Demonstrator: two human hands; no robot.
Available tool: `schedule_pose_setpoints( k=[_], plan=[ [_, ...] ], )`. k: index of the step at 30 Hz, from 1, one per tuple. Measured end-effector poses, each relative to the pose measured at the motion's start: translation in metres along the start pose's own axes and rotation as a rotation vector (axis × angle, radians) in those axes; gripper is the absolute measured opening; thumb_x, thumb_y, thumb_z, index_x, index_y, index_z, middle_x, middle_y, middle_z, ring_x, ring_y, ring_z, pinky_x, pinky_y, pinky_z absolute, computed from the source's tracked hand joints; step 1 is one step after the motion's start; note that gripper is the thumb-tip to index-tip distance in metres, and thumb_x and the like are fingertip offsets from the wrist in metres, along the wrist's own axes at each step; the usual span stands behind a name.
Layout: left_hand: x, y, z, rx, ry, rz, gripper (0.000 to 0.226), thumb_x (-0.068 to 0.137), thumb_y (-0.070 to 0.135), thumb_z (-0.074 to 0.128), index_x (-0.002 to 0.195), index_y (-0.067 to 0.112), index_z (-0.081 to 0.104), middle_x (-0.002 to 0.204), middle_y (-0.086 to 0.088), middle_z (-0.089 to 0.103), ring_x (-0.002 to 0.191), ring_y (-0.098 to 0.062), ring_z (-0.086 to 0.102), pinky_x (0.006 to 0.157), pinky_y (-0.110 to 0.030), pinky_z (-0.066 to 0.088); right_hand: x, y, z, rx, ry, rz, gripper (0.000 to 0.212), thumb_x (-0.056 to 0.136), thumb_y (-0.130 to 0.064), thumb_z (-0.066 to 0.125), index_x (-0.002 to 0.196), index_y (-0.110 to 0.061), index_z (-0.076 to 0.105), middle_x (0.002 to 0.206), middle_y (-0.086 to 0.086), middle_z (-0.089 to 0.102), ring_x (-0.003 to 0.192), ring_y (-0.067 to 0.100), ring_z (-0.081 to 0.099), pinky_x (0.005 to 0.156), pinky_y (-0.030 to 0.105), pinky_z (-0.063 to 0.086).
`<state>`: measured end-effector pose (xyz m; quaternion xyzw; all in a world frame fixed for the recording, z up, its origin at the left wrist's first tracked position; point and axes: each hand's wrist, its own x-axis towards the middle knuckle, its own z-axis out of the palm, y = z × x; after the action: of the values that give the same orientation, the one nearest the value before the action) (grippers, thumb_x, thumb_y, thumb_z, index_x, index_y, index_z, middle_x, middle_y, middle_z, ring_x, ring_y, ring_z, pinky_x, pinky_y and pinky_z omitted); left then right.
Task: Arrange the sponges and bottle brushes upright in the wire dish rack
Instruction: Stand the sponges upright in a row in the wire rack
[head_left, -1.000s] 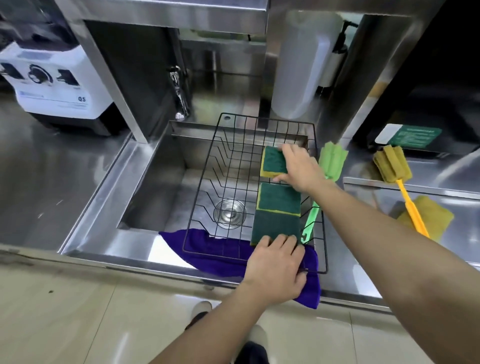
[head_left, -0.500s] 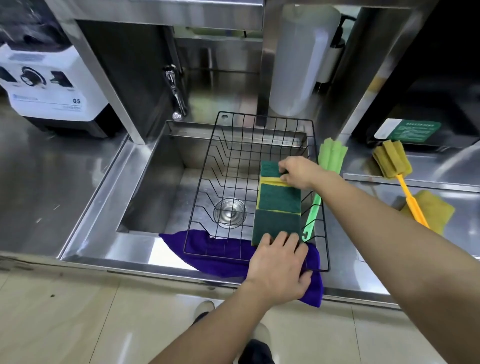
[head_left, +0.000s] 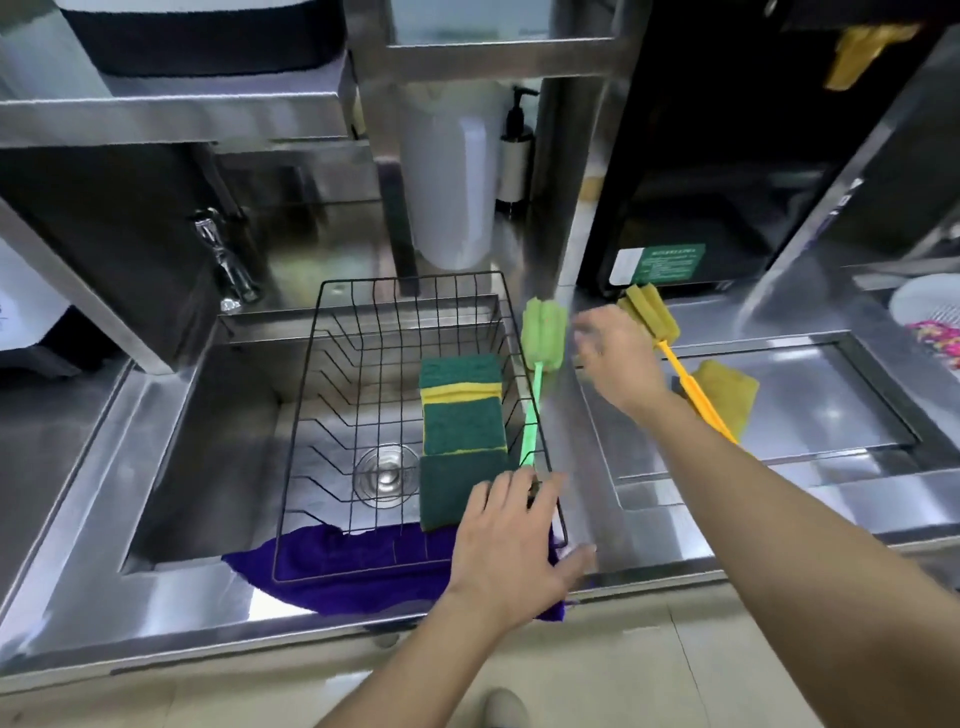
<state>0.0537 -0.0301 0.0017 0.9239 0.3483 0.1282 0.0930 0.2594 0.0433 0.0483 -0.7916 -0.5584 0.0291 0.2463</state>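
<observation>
Hands (head_left: 511, 540) (head_left: 615, 358) open, empty.

Wire dish rack (head_left: 332, 415): black. Three sponges (head_left: 462, 426) in rack: dark green scouring faces, yellow foam layers. Cloth (head_left: 353, 577) under rack: deep purple. One bottle brush (head_left: 543, 340): light green head, brighter green handle. Other bottle brush (head_left: 652, 314): mustard-yellow head, orange handle. Sponge (head_left: 727, 389) on right counter: mustard yellow. Sink (head_left: 171, 467): silver steel.
</observation>
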Motion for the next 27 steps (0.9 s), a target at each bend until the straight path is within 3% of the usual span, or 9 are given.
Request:
schedule_pose_setpoints(
  k=[6,10,12,14,17,20,24,27],
  plan=[
    [0.006,0.012,0.010,0.066,-0.064,-0.048,0.073,0.073,0.049,0.054,0.128,0.001,0.049,0.112,-0.011,0.062,0.100,-0.026,0.056,0.086,-0.035,0.044,-0.034,0.074,-0.032,-0.060,0.266,0.592,0.039,0.093,-0.017,0.049,0.129,-0.003,0.047,0.132,0.020,0.050,0.124,0.037,0.044,0.100,0.043,0.031],
    [0.008,0.014,0.009,0.100,-0.083,-0.073,0.082,0.070,0.045,0.071,0.130,-0.004,0.045,0.114,-0.014,0.062,0.101,-0.026,0.059,0.082,-0.036,0.049,-0.057,0.108,-0.037,-0.031,0.172,0.872,0.053,0.092,-0.031,0.052,0.130,0.004,0.043,0.136,0.024,0.043,0.129,0.038,0.039,0.105,0.045,0.031],
    [0.008,0.016,0.006,0.124,-0.118,-0.065,0.084,0.077,0.048,0.064,0.137,-0.003,0.035,0.127,-0.014,0.055,0.112,-0.024,0.053,0.090,-0.036,0.044,-0.065,0.118,-0.035,-0.003,0.059,0.965,0.064,0.091,-0.045,0.050,0.131,0.004,0.045,0.138,0.022,0.043,0.132,0.037,0.038,0.108,0.044,0.031],
    [0.007,0.016,0.004,0.151,-0.144,-0.070,0.083,0.082,0.049,0.058,0.141,-0.001,0.029,0.136,-0.012,0.048,0.118,-0.022,0.048,0.094,-0.034,0.040,-0.070,0.121,-0.032,0.046,-0.050,1.010,0.072,0.088,-0.056,0.047,0.133,0.001,0.047,0.139,0.022,0.042,0.133,0.036,0.036,0.109,0.044,0.030],
    [0.005,0.013,0.006,0.138,-0.145,-0.067,0.083,0.070,0.045,0.072,0.131,-0.003,0.045,0.120,-0.013,0.061,0.102,-0.024,0.060,0.081,-0.034,0.049,-0.072,0.118,-0.025,0.098,-0.129,1.017,0.080,0.083,-0.066,0.047,0.132,-0.002,0.047,0.139,0.020,0.042,0.133,0.036,0.034,0.109,0.045,0.028],
    [0.005,0.010,0.006,0.121,-0.083,-0.057,0.082,0.069,0.044,0.072,0.131,-0.003,0.045,0.118,-0.013,0.062,0.100,-0.024,0.061,0.078,-0.034,0.050,-0.068,0.107,-0.025,0.165,-0.133,1.032,0.083,0.077,-0.068,0.054,0.132,-0.007,0.046,0.139,0.016,0.041,0.133,0.034,0.033,0.109,0.045,0.027],
    [0.005,0.012,0.006,0.102,-0.109,-0.048,0.080,0.086,0.048,0.051,0.145,0.003,0.021,0.140,-0.010,0.044,0.122,-0.022,0.045,0.097,-0.035,0.036,-0.063,0.103,-0.020,0.356,-0.069,1.050,0.086,0.064,-0.055,0.076,0.127,-0.008,0.042,0.128,0.014,0.050,0.124,0.034,0.044,0.106,0.048,0.036],
    [0.003,0.013,0.008,0.138,-0.105,-0.071,0.079,0.088,0.054,0.037,0.147,0.006,0.014,0.141,-0.006,0.041,0.123,-0.020,0.041,0.099,-0.033,0.032,-0.061,0.096,-0.020,0.629,0.089,1.021,0.071,0.073,-0.026,0.079,0.124,-0.004,0.034,0.106,0.009,0.047,0.100,0.028,0.050,0.088,0.037,0.044]
  ],
)
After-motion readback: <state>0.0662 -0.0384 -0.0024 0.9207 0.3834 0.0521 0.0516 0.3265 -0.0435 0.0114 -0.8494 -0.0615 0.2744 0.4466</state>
